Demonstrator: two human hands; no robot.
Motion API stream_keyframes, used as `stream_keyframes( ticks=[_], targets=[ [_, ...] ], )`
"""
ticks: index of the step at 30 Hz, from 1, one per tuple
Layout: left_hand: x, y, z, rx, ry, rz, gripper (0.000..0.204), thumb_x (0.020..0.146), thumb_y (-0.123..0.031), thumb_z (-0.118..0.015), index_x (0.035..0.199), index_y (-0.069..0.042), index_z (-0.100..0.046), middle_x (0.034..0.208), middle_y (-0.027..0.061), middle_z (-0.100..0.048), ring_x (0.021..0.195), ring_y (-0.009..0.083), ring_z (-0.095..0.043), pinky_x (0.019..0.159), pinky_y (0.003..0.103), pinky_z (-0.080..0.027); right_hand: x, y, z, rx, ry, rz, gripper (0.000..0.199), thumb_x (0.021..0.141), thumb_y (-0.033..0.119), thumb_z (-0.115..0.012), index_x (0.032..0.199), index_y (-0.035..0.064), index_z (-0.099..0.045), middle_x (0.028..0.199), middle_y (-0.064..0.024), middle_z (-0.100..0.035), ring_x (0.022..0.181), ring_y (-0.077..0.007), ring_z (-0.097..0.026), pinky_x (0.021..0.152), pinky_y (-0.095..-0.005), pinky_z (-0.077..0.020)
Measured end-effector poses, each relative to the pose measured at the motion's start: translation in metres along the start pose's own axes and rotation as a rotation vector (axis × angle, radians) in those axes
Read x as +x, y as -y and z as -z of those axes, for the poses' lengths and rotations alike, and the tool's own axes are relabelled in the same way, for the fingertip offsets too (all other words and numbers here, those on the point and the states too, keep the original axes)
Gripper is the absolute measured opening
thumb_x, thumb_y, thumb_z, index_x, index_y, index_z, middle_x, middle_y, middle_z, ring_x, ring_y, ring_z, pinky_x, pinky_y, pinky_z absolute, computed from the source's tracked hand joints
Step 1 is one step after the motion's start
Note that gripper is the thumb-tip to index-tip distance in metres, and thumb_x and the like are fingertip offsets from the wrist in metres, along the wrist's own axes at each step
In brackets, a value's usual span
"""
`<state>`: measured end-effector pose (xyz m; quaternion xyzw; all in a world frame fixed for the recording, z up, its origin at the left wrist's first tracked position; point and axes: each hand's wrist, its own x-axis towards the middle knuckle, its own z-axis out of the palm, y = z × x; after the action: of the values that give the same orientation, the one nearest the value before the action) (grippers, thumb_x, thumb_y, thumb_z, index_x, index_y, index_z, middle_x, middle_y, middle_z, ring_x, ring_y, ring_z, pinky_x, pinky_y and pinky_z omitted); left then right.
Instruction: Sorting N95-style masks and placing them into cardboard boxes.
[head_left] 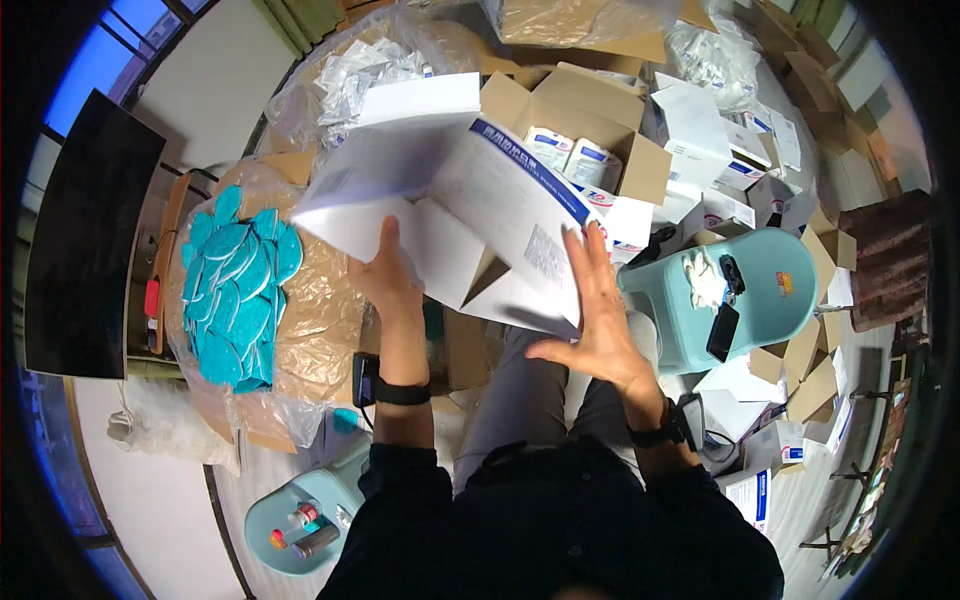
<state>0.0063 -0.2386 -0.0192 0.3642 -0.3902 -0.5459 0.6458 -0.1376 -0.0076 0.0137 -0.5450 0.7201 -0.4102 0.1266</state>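
A white cardboard carton point(480, 195) with a blue printed band is tilted in front of me, its flaps partly unfolded. My left hand point(388, 268) grips a flap at its lower left, thumb on the white face; the other fingers are mostly hidden. My right hand point(607, 325) is at the carton's right edge, its fingers stretched out along the printed side and the thumb spread away to the left. Whether the right palm bears any weight cannot be seen.
Teal oval pads point(235, 285) are heaped in a plastic-lined box at left. Behind stands an open brown carton point(590, 105) with white packs. A pale teal stool point(770, 300) at right bears a phone and a white cloth. Another stool point(270, 520) holds bottles. Several cartons crowd the right.
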Motion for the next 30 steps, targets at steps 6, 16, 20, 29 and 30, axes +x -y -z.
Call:
stream_keyframes(
  ticks=[6, 16, 20, 29, 30],
  targets=[
    [-0.033, -0.016, 0.0, -0.161, 0.23, 0.295, 0.048, 0.083, -0.001, -0.068, 0.128, 0.002, -0.051, 0.123, 0.0096, -0.058, 0.107, 0.0207, -0.059, 0.09, 0.032, -0.049, -0.02, -0.002, 0.039, -0.242, -0.065, 0.028, 0.095, 0.061, -0.012, -0.066, 0.145, 0.0242, -0.042, 0.154, -0.0018, -0.033, 0.145, -0.0336, -0.021, 0.115, -0.0598, -0.0165],
    [-0.081, 0.029, 0.068, 0.157, 0.434, -0.074, 0.043, 0.095, -0.017, -0.056, 0.134, -0.002, -0.045, 0.123, 0.0098, -0.056, 0.107, 0.0205, -0.059, 0.085, 0.035, -0.053, -0.101, -0.004, 0.093, -0.619, 0.069, 0.134, 0.072, 0.072, 0.001, -0.066, 0.139, 0.0247, -0.052, 0.151, -0.0039, -0.039, 0.144, -0.0311, -0.026, 0.117, -0.0549, -0.013],
    [-0.129, 0.103, 0.158, -0.168, 0.156, 0.946, 0.05, 0.092, -0.034, -0.056, 0.137, -0.015, -0.045, 0.133, 0.0111, -0.053, 0.121, 0.0322, -0.049, 0.098, 0.046, -0.042, -0.193, -0.107, 0.025, -0.346, 0.53, -0.126, 0.073, 0.079, 0.044, -0.072, 0.143, 0.0247, -0.045, 0.16, -0.002, -0.017, 0.148, -0.03, -0.005, 0.117, -0.0528, -0.0168],
    [-0.141, 0.063, 0.181, -0.032, 0.216, 1.166, 0.048, 0.091, -0.015, -0.061, 0.136, -0.012, -0.045, 0.129, 0.0109, -0.053, 0.116, 0.0276, -0.054, 0.089, 0.047, -0.053, -0.22, -0.121, 0.016, -0.115, 0.288, -0.119, 0.062, 0.081, 0.008, -0.073, 0.138, 0.0127, -0.05, 0.157, -0.0105, -0.025, 0.145, -0.0345, -0.017, 0.117, -0.0419, -0.0251],
    [-0.14, 0.065, 0.165, 0.002, 0.236, 1.05, 0.048, 0.091, -0.016, -0.061, 0.136, -0.011, -0.045, 0.128, 0.0108, -0.053, 0.115, 0.0276, -0.055, 0.087, 0.046, -0.054, -0.217, -0.117, 0.021, -0.043, 0.111, -0.238, 0.063, 0.08, 0.009, -0.074, 0.137, 0.0117, -0.049, 0.154, -0.0138, -0.028, 0.145, -0.0348, -0.019, 0.116, -0.0413, -0.0263]
  ],
)
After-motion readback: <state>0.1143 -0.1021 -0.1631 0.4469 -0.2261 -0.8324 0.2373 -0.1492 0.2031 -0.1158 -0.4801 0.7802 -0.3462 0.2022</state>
